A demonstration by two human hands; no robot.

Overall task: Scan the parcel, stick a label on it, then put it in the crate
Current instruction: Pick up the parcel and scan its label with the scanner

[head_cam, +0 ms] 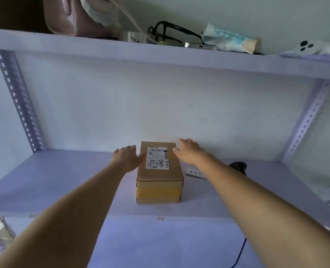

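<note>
— So where's the parcel (159, 172) sitting?

— Middle of the lower shelf (44, 182), pushed back near the wall, flat on its base. I read its long axis as running away from me, front to back, with the printed label (157, 158) face up on the far half of the top.

— And the hands?

— I've got one on each long side. My left hand (127, 158) is just beside the left edge, thumb tip at or touching the top corner near the label. My right hand (189, 151) is at the far right corner, thumb close to the top edge; I can't tell if it's touching. Both look about equally near.

— Gripping anything?

— No, both are spread open and empty, fingers loose, palms turned inward toward the box.

— Scanner?

— A dark thing (238, 167) beyond my right forearm may be it; too hidden to say. I see no crate
</note>
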